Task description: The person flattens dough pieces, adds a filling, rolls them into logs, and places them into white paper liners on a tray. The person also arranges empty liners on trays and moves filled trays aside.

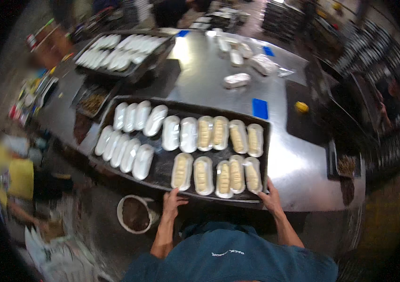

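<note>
A large dark rectangular tray [162, 165] lies on a shiny metal table, its near edge toward me. My left hand [174, 202] grips the middle of that edge, with the thumb at the rim. My right hand [270, 197] holds the near right corner; the fingers beneath the tray are partly hidden. Two rows of oval white packs [144, 162] fill the tray. The packs toward the right show pale yellow, ridged pieces [203, 176] under shiny clear wrap. Those on the left look plain white on top.
Another dark tray [115, 74] of white packs stands far left on the metal table [298, 164]. Wrapped packs [236, 81], blue cards [259, 109] and a yellow object [302, 107] lie beyond. A bucket [121, 216] stands below; a person in yellow [22, 178] is at left.
</note>
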Tool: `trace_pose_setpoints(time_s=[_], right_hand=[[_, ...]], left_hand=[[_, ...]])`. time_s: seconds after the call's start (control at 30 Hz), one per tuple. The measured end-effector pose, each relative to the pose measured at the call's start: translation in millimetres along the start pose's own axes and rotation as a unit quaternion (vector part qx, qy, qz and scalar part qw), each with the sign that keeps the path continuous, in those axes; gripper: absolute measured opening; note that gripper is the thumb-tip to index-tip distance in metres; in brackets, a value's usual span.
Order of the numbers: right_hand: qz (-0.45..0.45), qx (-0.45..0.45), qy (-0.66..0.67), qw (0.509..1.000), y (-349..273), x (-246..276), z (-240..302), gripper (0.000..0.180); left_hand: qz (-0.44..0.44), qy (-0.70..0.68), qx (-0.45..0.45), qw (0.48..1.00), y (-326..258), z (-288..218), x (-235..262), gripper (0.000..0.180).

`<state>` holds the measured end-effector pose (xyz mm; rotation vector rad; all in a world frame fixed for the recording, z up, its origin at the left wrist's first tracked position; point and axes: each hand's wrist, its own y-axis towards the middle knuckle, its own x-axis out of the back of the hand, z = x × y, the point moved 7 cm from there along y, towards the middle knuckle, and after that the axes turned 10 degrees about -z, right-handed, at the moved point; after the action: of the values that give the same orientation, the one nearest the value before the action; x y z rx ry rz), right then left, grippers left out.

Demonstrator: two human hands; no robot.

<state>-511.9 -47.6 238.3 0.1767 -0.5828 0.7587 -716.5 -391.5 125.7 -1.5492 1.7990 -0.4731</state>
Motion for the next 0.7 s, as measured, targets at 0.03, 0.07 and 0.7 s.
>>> trace_pose_setpoints(time_s=[0.03, 0.07, 0.7], right_hand=[[0.037, 0.0, -0.056, 0.998, 7.7, 0.1, -3.4, 0.069], [0.093, -0.083, 0.036, 0.992, 12.7, 4.8, -10.9, 0.061], [-0.019, 0.383, -0.377, 0.843, 491.1, -109.1, 97.3, 0.058]], left_hand=[[-0.013, 0.002, 0.0, 1.0, 4.6, 2.1, 2.4, 0.041], [-0.012, -0.008, -0.004, 1.0, 6.2, 3.1, 1.9, 0.043], [-0.401, 0.074, -0.155, 0.9, -172.6, 37.2, -2.9, 0.016]])
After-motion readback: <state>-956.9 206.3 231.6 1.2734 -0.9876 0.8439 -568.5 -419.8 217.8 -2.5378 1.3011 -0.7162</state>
